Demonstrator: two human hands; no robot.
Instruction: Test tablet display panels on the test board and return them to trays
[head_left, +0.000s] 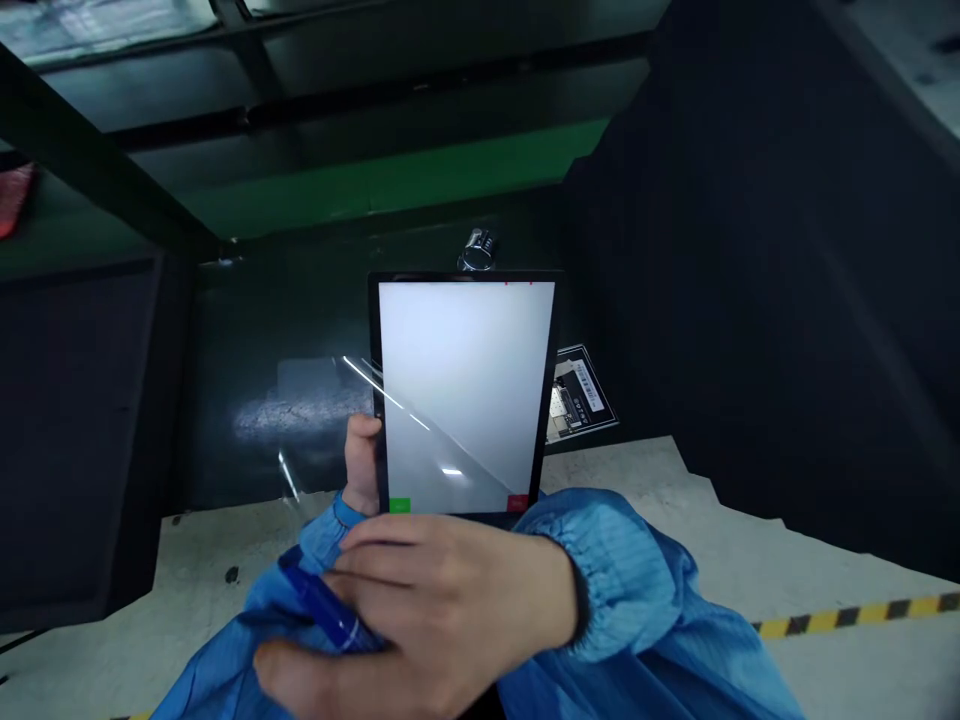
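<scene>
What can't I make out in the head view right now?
- Head view: left hand, mostly hidden behind the tablet.
- Head view: one end of the blue marker, covered by the right hand.
- Head view: printed label, partly behind the tablet; fine print too small.

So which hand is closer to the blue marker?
Right. The right hand is holding the blue marker; the left hand is farther away, at the left edge of the tablet.

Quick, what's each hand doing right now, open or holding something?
Left hand: holding the tablet by its left edge.
Right hand: closed on the blue marker.
</scene>
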